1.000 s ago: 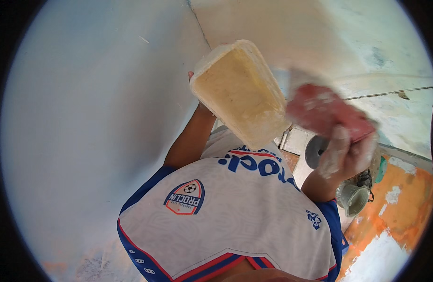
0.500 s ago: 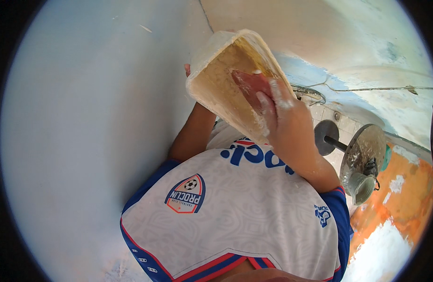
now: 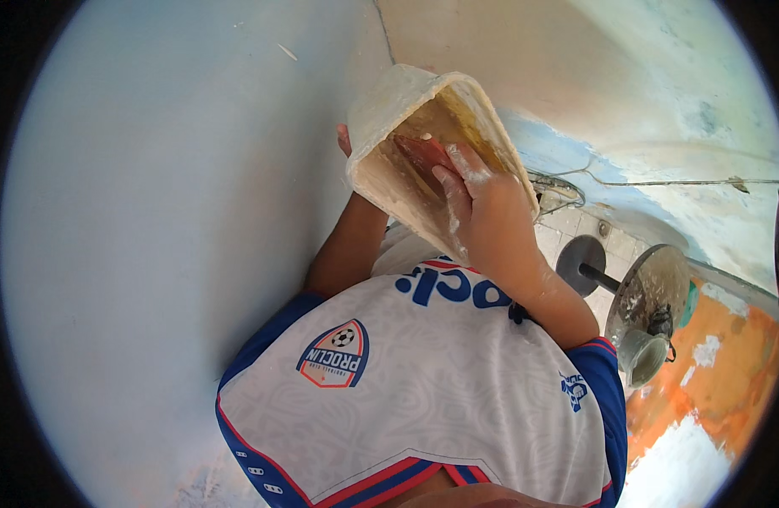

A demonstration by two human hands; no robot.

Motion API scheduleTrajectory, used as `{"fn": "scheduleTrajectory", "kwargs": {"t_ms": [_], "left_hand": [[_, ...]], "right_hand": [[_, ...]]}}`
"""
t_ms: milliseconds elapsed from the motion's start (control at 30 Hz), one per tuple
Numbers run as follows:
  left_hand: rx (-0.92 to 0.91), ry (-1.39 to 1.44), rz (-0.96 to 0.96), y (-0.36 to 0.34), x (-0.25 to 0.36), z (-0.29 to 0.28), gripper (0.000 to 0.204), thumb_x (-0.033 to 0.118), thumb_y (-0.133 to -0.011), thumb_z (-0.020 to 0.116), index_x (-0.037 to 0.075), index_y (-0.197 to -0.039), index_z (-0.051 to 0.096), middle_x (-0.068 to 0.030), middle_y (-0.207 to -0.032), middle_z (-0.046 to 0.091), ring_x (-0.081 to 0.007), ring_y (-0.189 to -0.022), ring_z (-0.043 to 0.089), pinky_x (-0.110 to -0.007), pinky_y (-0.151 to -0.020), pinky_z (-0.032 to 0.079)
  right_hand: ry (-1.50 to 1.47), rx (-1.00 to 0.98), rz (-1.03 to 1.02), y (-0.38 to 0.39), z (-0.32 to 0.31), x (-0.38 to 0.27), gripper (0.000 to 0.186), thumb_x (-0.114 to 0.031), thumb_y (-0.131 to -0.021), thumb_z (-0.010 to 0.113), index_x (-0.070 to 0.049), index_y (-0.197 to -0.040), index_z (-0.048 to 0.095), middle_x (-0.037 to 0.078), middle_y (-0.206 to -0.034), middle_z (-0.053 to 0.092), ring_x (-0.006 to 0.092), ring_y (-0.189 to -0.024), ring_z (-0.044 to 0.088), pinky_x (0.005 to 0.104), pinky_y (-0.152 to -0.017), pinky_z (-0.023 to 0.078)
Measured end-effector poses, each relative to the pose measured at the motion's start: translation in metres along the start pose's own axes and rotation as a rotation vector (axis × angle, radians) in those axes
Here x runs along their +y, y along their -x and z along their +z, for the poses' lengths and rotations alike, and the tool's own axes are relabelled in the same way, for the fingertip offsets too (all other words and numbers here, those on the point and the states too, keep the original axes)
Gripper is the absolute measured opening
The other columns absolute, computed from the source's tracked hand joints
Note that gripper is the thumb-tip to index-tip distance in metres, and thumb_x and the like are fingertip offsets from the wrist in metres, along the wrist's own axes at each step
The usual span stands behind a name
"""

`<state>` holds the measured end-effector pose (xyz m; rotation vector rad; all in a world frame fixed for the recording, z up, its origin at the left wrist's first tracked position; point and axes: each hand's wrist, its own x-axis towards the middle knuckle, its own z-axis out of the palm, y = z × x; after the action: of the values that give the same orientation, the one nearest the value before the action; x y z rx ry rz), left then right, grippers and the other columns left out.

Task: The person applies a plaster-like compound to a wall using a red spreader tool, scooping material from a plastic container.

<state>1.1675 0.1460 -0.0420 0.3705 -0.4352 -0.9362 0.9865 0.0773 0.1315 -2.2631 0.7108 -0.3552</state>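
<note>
Tub (image 3: 386,108), long axis slanting lower-right, scraper (image 3: 421,152) inside (aimed upper-left)

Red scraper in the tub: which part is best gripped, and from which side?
Probably the end nearest the right hand, pinched across its faces, coming from the picture's lower right through the open mouth of the tub. The red scraper looks thin and flat, its other end reaches down inside the walls, and the right hand holds this nearer end.
</note>
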Motion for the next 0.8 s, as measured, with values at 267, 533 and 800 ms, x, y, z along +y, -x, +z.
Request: {"fn": "scheduleTrajectory", "kwargs": {"t_ms": [267,533,800], "left_hand": [[-0.06,-0.015,-0.009,-0.013,0.002,0.003,0.088,0.073,-0.097,0.036,0.005,-0.151,0.046,-0.0147,-0.151,0.052,-0.0318,-0.136,0.053,-0.047,-0.112,0.045],[-0.088,-0.007,-0.006,-0.021,-0.003,0.003,0.088,0.073,-0.097,0.035,0.003,-0.15,0.046,-0.0152,-0.15,0.052,-0.0316,-0.135,0.053,-0.047,-0.112,0.045],[0.016,-0.093,-0.052,-0.014,-0.006,0.001,0.09,0.074,-0.097,0.032,0.003,-0.15,0.046,-0.015,-0.15,0.053,-0.0306,-0.135,0.054,-0.046,-0.112,0.045]], "right_hand": [[-0.17,0.015,-0.106,0.004,-0.006,0.01,0.031,-0.013,-0.097,0.065,0.007,-0.12,0.067,0.029,-0.087,0.069,0.0435,-0.078,0.069,0.0456,-0.074,0.054],[-0.398,0.005,-0.079,0.01,-0.033,0.014,0.031,-0.011,-0.097,0.065,0.01,-0.12,0.066,0.03,-0.091,0.069,0.0414,-0.077,0.07,0.0389,-0.073,0.055],[-0.729,0.022,0.03,0.01,-0.051,0.039,0.029,-0.008,-0.1,0.065,0.007,-0.124,0.063,0.015,-0.11,0.072,0.0178,-0.097,0.068,0.0287,-0.086,0.052]]}}
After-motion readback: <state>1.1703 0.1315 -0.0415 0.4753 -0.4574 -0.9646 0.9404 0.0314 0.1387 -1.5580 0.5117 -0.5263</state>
